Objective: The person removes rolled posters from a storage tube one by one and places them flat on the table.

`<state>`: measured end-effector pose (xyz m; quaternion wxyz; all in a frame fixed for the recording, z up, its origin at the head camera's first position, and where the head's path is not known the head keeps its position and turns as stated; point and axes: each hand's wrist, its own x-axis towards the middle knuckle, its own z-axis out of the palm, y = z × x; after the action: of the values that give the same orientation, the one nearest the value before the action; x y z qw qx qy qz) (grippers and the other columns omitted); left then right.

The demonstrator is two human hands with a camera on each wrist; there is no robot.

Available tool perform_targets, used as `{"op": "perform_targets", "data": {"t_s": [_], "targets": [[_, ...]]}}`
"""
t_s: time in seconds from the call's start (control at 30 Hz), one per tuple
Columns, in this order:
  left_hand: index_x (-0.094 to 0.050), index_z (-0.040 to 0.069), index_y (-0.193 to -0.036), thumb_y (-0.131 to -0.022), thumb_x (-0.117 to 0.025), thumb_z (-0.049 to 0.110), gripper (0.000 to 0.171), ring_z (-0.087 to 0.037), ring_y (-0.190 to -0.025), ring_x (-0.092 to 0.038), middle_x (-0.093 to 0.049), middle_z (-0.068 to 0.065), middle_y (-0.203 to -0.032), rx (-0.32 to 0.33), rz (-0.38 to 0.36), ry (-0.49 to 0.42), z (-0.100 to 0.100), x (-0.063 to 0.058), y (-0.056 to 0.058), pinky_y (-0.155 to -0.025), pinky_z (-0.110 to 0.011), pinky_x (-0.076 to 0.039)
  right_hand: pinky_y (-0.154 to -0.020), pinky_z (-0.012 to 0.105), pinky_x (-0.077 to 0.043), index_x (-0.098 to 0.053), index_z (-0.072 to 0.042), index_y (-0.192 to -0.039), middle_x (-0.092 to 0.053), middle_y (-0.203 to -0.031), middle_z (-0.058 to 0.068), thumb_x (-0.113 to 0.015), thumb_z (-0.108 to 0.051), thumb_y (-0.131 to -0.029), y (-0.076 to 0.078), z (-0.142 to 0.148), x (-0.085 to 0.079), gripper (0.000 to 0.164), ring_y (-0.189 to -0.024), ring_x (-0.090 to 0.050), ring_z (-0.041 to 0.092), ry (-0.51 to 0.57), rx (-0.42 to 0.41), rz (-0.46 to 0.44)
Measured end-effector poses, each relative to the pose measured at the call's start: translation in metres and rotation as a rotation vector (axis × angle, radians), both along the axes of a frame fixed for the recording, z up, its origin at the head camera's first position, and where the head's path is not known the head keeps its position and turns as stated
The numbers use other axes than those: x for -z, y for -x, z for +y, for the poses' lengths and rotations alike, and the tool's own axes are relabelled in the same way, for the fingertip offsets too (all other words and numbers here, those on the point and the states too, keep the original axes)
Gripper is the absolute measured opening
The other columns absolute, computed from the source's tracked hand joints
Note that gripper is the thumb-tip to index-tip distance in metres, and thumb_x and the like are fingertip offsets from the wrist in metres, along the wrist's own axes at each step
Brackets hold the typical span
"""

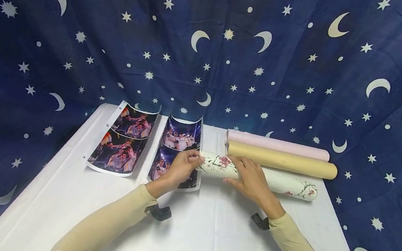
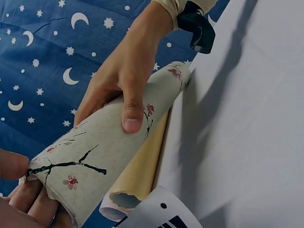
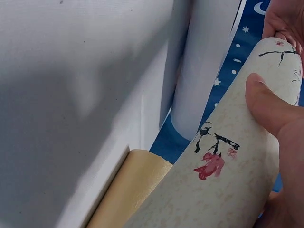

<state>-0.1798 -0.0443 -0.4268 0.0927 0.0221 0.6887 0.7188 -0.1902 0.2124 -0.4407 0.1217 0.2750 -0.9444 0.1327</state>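
A cream wallpaper roll [image 1: 289,184] with dark branches and red blossoms lies crosswise, right of centre in the head view. My left hand [image 1: 180,168] pinches its left end between thumb and fingers; in the left wrist view the fingers reach under the open rim of the roll [image 2: 85,166]. Farther along, my right hand [image 1: 252,179] holds the roll from above, thumb on the near side and fingers over the far side. The right wrist view shows that thumb [image 3: 270,104] against the patterned paper. The far fingers are partly hidden behind the roll.
Just behind lie a yellow roll [image 1: 284,161] and a pink roll [image 1: 279,144]. Two curling printed photo sheets are at left: one sheet [image 1: 122,154] apart, another sheet [image 1: 182,133] partly under my left hand. A starry blue cloth [image 1: 230,51] hangs behind the white table [image 1: 212,239].
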Motion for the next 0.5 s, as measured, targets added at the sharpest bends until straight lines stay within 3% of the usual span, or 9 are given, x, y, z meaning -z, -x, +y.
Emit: {"op": "perform_targets", "data": {"t_s": [0.3, 0.5], "targets": [[-0.063, -0.003, -0.102, -0.091, -0.066, 0.009, 0.016, -0.006, -0.065, -0.053, -0.066, 0.008, -0.068, -0.043, 0.062, 0.045, 0.0032, -0.0021, 0.0010, -0.058, -0.019, -0.042, -0.100, 0.055, -0.040, -0.043, -0.025, -0.148, -0.058, -0.123, 0.010, -0.076, -0.054, -0.078, 0.0004, 0.0017, -0.0024, 0.082, -0.114, -0.057, 0.032, -0.006, 0.017, 0.006], [-0.065, -0.002, -0.100, -0.090, -0.067, 0.009, 0.015, -0.005, -0.063, -0.050, -0.068, 0.005, -0.070, -0.060, 0.060, 0.073, 0.0005, -0.0006, -0.0008, -0.057, -0.019, -0.040, -0.103, 0.055, -0.038, -0.042, -0.028, -0.148, -0.058, -0.123, 0.010, -0.075, -0.053, -0.079, 0.0001, -0.0010, 0.0009, 0.081, -0.116, -0.056, 0.032, -0.008, 0.010, -0.007]]}}
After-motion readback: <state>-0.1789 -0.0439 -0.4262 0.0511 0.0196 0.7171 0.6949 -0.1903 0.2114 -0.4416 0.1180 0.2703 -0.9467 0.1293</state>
